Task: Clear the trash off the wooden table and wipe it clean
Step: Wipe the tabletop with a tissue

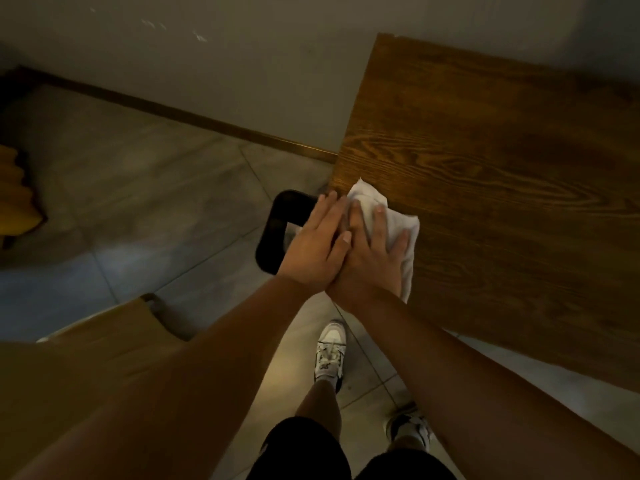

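Observation:
The wooden table [502, 188] fills the right side of the view, its top bare apart from a white cloth [401, 230] lying at its near left corner. My right hand [374, 258] presses flat on the cloth with its fingers spread. Over the back of that hand lies my left hand [315, 251], fingers straight and together. A black trash bin [277, 230] stands on the floor just left of the table's corner, partly hidden by my left hand.
A tan chair back [114, 327] stands at the lower left beside my left arm. Yellow cushioned seating [17, 199] sits at the far left edge. A grey wall and dark baseboard [207, 119] run behind the table. My feet in white sneakers [329, 351] stand on grey tiles.

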